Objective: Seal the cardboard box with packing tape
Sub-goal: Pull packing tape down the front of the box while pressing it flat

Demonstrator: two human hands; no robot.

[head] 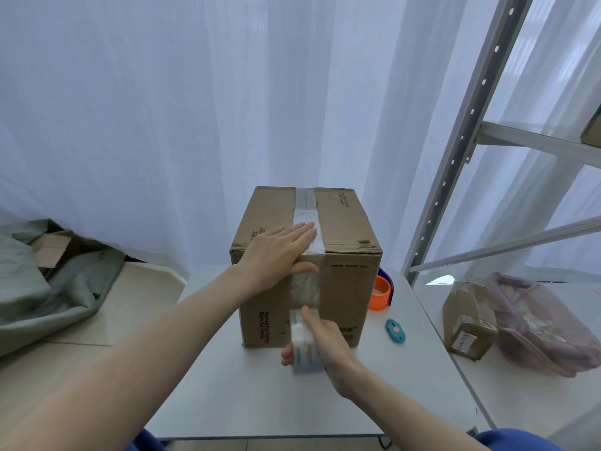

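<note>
A: Step in hand?

B: Running the strip over the near top edge of the cardboard box, by the look of it. Left hand flat on the lid, fingers spread and together, pressing the clear tape down along the centre seam; gripping nothing. Below the lid edge, more tape stretched down the front face to the tape roll.

A: And the roll?

B: Clasped in the right hand, fingers wrapped round it, thumb up against the front of the box (low down, near the bottom edge).

A: Where's the box itself?

B: Square in the middle of the white worktop, flaps closed.

A: Next move?

B: Probably rubbing the front strip flat, then severing it. Handy for that: right of the box, an orange tape dispenser half hidden behind its corner, and a small teal cutter lying on the worktop.

A: Containers?

B: Contents of the box hidden. Further right of the box, a small taped parcel, shut too, touching a pinkish plastic bag holding something pale, not identifiable.
</note>
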